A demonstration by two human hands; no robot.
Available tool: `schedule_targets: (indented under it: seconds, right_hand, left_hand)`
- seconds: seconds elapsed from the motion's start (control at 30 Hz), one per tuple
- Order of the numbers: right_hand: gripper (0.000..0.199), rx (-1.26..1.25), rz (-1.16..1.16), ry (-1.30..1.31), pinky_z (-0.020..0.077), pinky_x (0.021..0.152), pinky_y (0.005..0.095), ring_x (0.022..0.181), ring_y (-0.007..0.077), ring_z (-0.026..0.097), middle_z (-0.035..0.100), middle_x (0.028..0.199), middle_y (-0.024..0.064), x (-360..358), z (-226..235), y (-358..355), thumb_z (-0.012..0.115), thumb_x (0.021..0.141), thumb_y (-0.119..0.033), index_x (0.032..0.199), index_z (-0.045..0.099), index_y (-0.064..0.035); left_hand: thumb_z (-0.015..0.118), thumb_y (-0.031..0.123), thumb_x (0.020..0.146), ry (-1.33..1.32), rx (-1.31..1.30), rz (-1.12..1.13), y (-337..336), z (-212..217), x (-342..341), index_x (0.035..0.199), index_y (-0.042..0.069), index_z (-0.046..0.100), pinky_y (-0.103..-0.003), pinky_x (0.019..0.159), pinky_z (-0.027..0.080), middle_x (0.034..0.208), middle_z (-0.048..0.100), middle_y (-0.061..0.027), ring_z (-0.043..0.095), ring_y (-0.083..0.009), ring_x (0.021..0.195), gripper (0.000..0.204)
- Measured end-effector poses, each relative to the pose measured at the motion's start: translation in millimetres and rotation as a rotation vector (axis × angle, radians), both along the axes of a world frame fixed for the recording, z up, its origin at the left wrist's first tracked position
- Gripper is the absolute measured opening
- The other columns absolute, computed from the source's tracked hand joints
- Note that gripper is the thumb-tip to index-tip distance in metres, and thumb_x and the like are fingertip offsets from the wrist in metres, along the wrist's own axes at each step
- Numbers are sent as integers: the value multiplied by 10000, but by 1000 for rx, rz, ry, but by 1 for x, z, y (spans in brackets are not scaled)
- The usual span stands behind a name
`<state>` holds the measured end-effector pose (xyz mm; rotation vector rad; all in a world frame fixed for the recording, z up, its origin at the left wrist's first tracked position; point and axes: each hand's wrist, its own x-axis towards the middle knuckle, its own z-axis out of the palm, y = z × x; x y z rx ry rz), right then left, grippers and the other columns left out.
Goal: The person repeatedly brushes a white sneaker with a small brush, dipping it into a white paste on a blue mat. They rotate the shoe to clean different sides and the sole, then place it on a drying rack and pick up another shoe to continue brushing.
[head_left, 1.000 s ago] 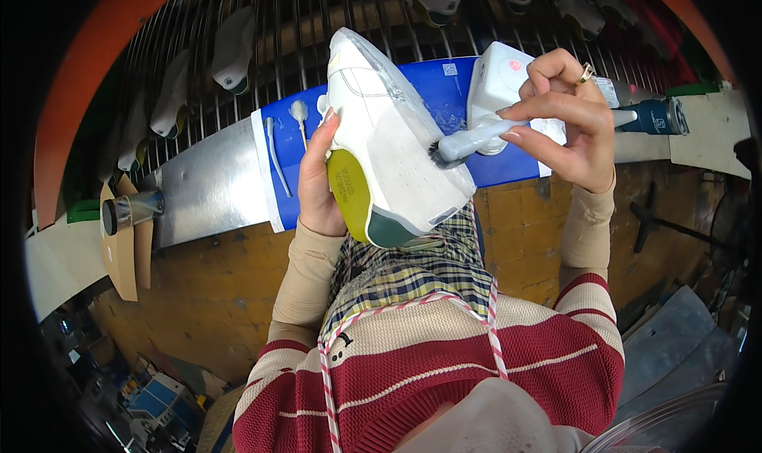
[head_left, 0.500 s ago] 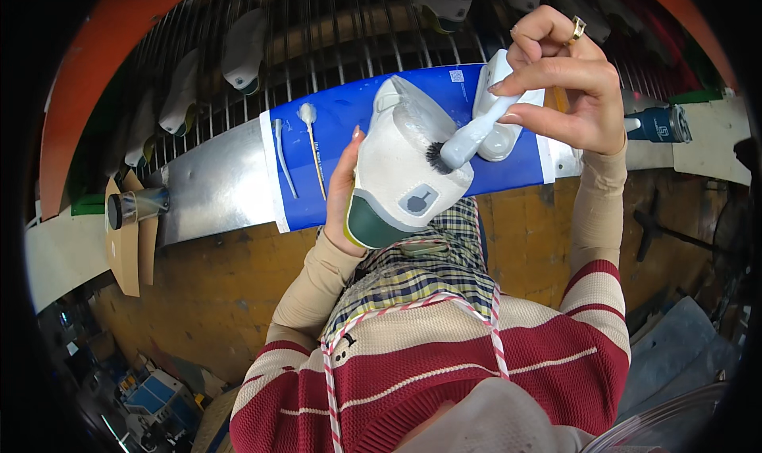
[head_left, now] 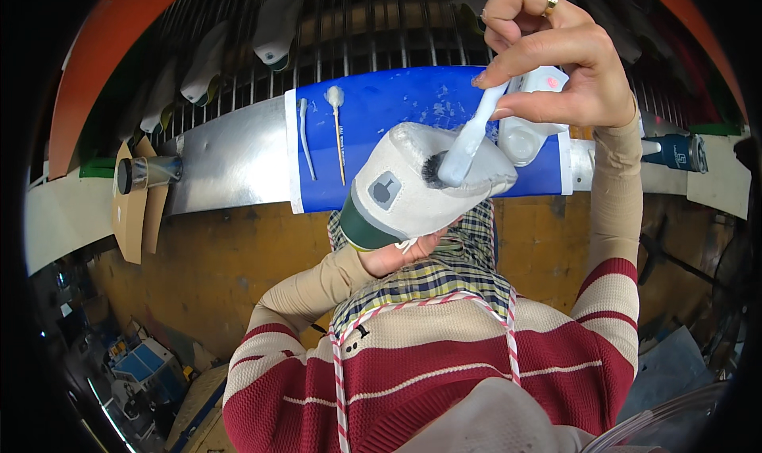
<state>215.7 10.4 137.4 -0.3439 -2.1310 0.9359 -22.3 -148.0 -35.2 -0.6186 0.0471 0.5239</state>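
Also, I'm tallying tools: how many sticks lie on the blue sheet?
2: on the sheet, a pale stick near the left edge, a wooden stick right of it. The shoe might hide more.

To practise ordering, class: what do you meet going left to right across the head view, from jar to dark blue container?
Lidded jar, thin pale stick, white-tipped stick, shoe, dark blue container.

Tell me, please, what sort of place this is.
Probably a shoe factory or workshop: several similar pale shoes lie on a rack of metal rods, and the left hand holds another shoe while the right hand holds a brush to it.
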Motion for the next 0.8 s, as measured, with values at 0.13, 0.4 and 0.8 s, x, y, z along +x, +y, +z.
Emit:
schedule_targets:
  seconds: [0.13, 0.4, 0.8]
  right_hand:
    - [269, 54, 79, -86, 412, 615, 286, 750, 164, 507, 504, 838, 49, -8, 5, 7, 873, 630, -39, 874, 767, 2]
    - [269, 141, 177, -138, 413, 626, 310, 734, 189, 496, 496, 816, 50, -31, 5, 13, 871, 638, -68, 876, 757, -16]
    - [349, 319, 210, -255, 424, 637, 309, 789, 193, 497, 450, 883, 64, -31, 5, 10, 886, 542, -167, 824, 758, -7]
  left_hand:
    - [409, 344, 1039, 153, 36, -126, -6, 10, 0, 1504, -7, 245, -305, 618, 470, 1152, 442, -192, 468, -167, 755, 606]
    - [385, 357, 1046, -141, 14, -184, -15, 3, 4, 1531, -3, 159, -298, 547, 455, 1074, 415, -202, 478, -177, 693, 646]
    - [311, 333, 1067, -258, -24, -274, -15, -11, 8, 1543, 10, 141, -349, 524, 504, 1009, 437, -213, 529, -232, 667, 600]
